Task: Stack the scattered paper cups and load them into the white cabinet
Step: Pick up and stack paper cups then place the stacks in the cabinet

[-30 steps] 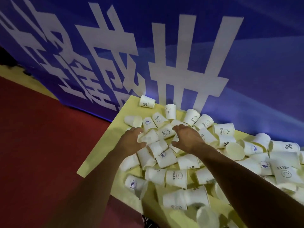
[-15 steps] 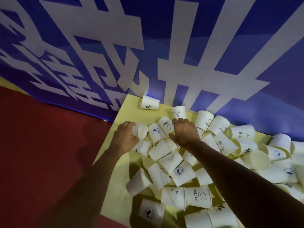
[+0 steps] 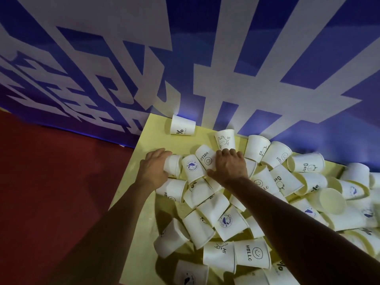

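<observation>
Several white paper cups lie scattered on a pale yellow table [image 3: 144, 202], most on their sides. My left hand [image 3: 153, 168] grips a plain white cup [image 3: 173, 164] lying on its side near the table's left edge. My right hand [image 3: 229, 166] rests palm down on the pile, its fingers curled over a cup marked HELLO [image 3: 205, 158], just below a cup with a rabbit drawing [image 3: 225, 138]. A cup with a blue round logo [image 3: 192, 167] lies between my hands. The white cabinet is out of view.
A blue banner with large white characters [image 3: 185, 58] stands right behind the table. Red floor [image 3: 51, 192] lies to the left. One cup with a percent sign [image 3: 182, 125] sits apart at the table's far corner. Cups crowd the right and near parts.
The view has closed in on the table's far left corner. My left hand went from the pile to gripping the plain cup; my right hand moved up onto the HELLO cup.
</observation>
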